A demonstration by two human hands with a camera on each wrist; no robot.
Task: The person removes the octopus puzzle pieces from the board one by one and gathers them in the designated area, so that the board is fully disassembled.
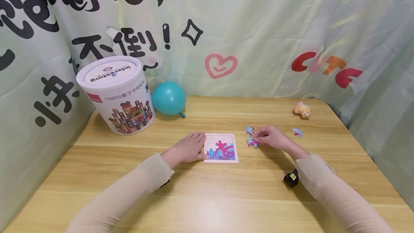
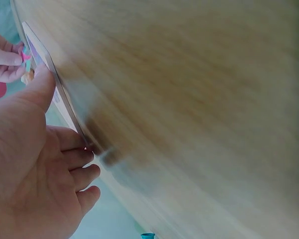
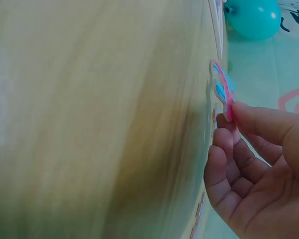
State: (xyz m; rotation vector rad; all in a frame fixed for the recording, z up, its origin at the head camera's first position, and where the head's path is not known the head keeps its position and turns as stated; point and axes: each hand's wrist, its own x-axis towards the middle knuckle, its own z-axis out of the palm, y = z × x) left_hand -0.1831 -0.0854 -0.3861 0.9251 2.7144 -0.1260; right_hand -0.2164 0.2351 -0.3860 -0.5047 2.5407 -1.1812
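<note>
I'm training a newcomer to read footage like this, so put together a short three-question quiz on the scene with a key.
1. Which of the person's hands touches the near-empty-side question's object, the puzzle tray, at its left edge in the head view?
2. True or false: the teal balloon sits beside the white tub.
3. Fill in the blank: the right hand pinches a ____.

Key
1. The left hand.
2. True.
3. Puzzle piece, coloured pink and blue.
</note>
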